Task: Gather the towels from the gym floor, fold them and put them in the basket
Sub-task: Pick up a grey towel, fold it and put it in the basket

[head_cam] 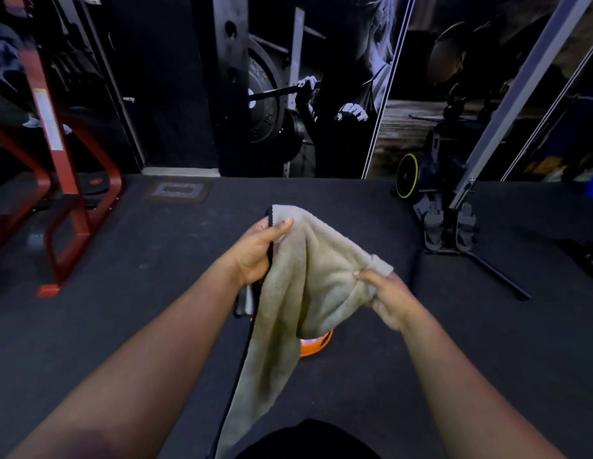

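Spreading across the whole lower view, the dark gym floor (155, 293) is seen with a red machine frame (73, 207) at nine o'clock and a grey stand (454, 226) at two o'clock. At the centre, a beige towel (298, 293) is held off the floor between both hands, which are kept apart. Its top corner is pinched at twelve o'clock by the left hand (258, 250), thumb over the cloth; a second bunched corner is gripped at three o'clock by the right hand (387, 299). The towel's long axis is run from the left hand down toward six o'clock, where the free tail is hung near the body, dark-edged along one side. The tail is judged nearer the left arm, so the coming fold is likely turned on the right hand being brought across to meet the left. Under the hanging cloth, at five o'clock from the left hand, an orange rim (316, 347) is glimpsed; whether it is the basket cannot be told.
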`<state>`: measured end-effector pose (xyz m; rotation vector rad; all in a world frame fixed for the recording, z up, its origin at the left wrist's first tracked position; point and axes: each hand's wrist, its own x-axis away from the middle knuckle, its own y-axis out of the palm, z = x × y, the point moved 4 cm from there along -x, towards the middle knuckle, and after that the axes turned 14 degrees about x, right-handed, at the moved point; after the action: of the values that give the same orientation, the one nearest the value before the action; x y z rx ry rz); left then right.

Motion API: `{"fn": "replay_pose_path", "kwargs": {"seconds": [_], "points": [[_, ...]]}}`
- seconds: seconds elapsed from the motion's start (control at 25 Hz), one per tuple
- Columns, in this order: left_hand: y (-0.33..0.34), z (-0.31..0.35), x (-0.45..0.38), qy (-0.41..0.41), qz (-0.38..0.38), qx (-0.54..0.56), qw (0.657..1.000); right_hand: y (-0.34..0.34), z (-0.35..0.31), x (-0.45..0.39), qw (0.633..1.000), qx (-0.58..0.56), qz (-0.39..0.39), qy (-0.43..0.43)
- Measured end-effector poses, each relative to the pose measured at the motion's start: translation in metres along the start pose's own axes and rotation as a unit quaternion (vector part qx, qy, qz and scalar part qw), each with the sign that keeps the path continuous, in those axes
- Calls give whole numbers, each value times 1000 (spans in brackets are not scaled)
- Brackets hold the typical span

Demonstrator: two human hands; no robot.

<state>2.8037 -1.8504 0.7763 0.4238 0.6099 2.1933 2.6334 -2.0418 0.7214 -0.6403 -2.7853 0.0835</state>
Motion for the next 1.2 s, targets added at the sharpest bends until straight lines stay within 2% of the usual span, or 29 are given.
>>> {"fn": "replay_pose_path", "kwargs": {"seconds": [0.12, 0.2, 0.24, 0.36, 0.4, 0.48, 0.56, 0.6, 0.68, 0.72, 0.8, 0.84, 0.88, 0.92, 1.04, 1.12, 1.16, 1.2], "points": [[-29, -23, 11, -103, -19, -181, 978, -18, -23, -11, 989, -127, 79, -6], [-34, -24, 14, -95, 17, -162, 982, -26, -26, -11, 973, -227, 48, -1], [-30, -16, 13, -65, 34, -117, 990, -24, -22, -6, 976, -218, 11, 13], [-17, 13, 3, 16, 52, -15, 998, -7, 2, 11, 996, 22, -58, 62], [-17, 18, 0, 37, 52, 24, 998, -5, 5, 11, 995, 68, -49, 51], [-30, 11, 1, 37, 39, 40, 998, -9, -3, 0, 999, 18, 10, 26], [-46, -14, 9, -23, 40, -71, 996, -23, -16, -16, 996, -56, 72, 22], [-52, -22, 12, -46, 38, -134, 989, -30, -22, -21, 992, -94, 79, 15], [-54, -19, 12, -37, 54, -151, 986, -33, -26, -25, 986, -161, 43, -13], [-48, -9, 9, -16, 60, -125, 990, -29, -25, -21, 992, -128, 17, -16], [-34, 15, -1, 21, 61, -53, 997, -13, -15, -13, 999, 38, -37, -10], [-30, 24, -4, 39, 54, -12, 998, -11, -10, -13, 996, 87, -33, -13], [-28, 28, -6, 50, 44, 17, 998, -11, -12, -15, 997, 73, -8, -22], [-31, 25, -5, 46, 38, 3, 998, -14, -18, -18, 999, 16, 29, -28], [-50, -6, 6, -41, 50, -190, 980, -32, -45, -29, 987, -103, 110, -58], [-50, -3, 5, -26, 77, -185, 979, -37, -48, -30, 981, -155, 98, -66], [-44, 6, 2, -5, 85, -149, 985, -36, -41, -29, 987, -135, 66, -55], [-38, 16, -2, 14, 83, -114, 990, -31, -33, -25, 997, -69, 21, -34]]}}
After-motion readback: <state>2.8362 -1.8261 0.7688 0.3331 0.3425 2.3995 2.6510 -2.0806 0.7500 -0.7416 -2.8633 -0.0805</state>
